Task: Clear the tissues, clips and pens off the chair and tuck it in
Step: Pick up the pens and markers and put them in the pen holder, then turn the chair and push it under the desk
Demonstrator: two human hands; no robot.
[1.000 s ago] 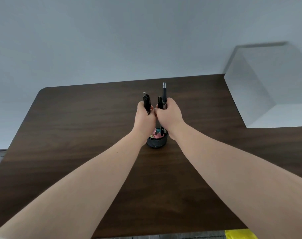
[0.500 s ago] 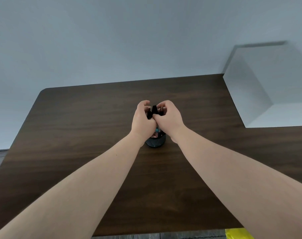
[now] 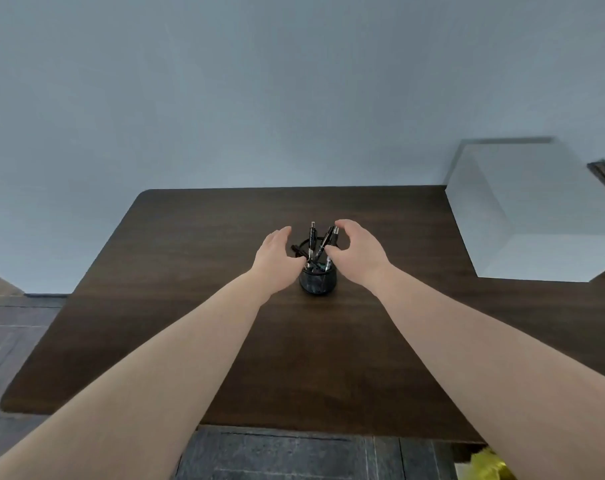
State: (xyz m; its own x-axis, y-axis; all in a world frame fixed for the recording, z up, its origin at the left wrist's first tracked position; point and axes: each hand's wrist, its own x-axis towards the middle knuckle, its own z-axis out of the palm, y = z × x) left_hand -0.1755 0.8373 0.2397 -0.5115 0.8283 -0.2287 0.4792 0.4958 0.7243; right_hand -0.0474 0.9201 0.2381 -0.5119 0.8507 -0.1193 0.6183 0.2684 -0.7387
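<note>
A small black mesh pen cup (image 3: 317,288) stands in the middle of the dark wooden table (image 3: 197,306). Several black pens (image 3: 312,237) stick out of it at different angles, and coloured bits show inside the rim. My left hand (image 3: 275,261) hovers just left of the cup, fingers spread, holding nothing. My right hand (image 3: 358,252) hovers just right of it, fingers curved and apart, also holding nothing. The chair, tissues and clips are out of sight.
A white box-shaped block (image 3: 522,216) sits at the table's right side against the pale wall. Dark tiled floor (image 3: 287,455) shows below the near table edge, with something yellow (image 3: 486,467) at the bottom right.
Both hands held pens above the cup, then pressed them down into it. Now both hands have let go and opened to either side, and the pens stand in the cup.
</note>
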